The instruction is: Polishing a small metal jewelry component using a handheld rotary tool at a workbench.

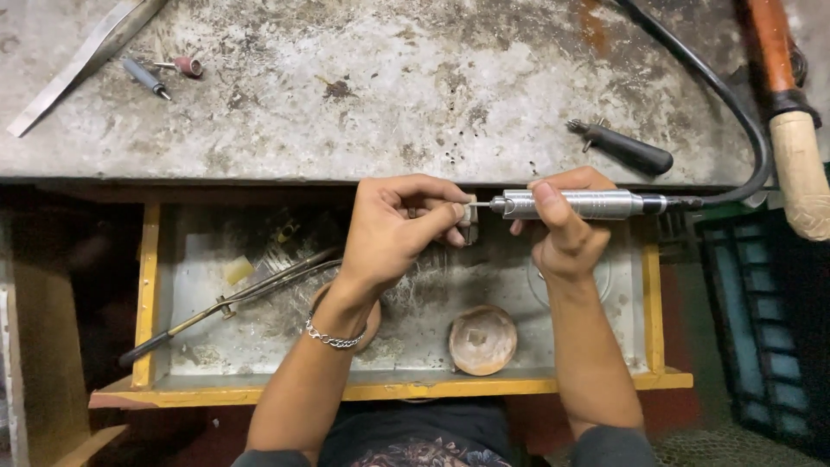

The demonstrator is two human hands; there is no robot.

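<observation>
My right hand [566,229] grips a silver rotary handpiece [575,204] held level, its black flexible cable [735,112] curving up across the bench. The tool's thin tip points left and meets a small metal piece [467,214] pinched in the fingers of my left hand [393,229]. A chain bracelet circles my left wrist. Both hands hover over an open wooden drawer [147,285] just below the bench edge.
In the drawer lie long metal tongs [233,298], a small round copper-coloured dish [482,339] and a yellowish scrap [238,270]. On the worn grey bench [389,86] rest a black-handled tool [627,149], small burrs [169,71], a metal strip [82,60] and a wooden-handled tool [791,130].
</observation>
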